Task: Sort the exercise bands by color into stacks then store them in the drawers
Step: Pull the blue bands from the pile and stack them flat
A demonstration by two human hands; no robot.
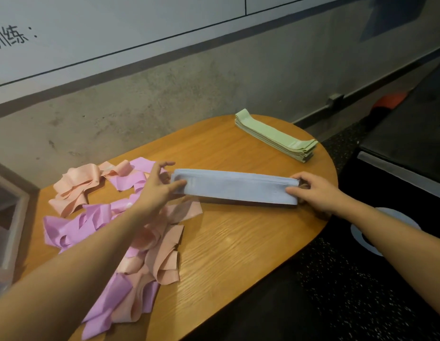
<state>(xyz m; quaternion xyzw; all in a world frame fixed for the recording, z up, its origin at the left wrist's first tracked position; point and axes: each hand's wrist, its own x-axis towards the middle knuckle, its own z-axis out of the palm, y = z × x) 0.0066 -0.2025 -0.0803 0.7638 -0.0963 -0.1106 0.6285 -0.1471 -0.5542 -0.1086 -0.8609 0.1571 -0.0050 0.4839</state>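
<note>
Between our hands sits the blue stack (235, 187) on the table (238, 242): left hand (156, 185) and right hand (312, 190) each pinch an end. We'd square the edges evenly before letting go, clear of the pink-purple tangle (110, 217) under our left arm.

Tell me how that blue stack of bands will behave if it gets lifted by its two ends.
The blue stack is thin flat layers, so it would probably sag in the middle. The left hand and right hand hold only its ends, so loose layers may slide or fan apart. It looks light; the tangled pink and purple bands show how floppy this material is.
</note>
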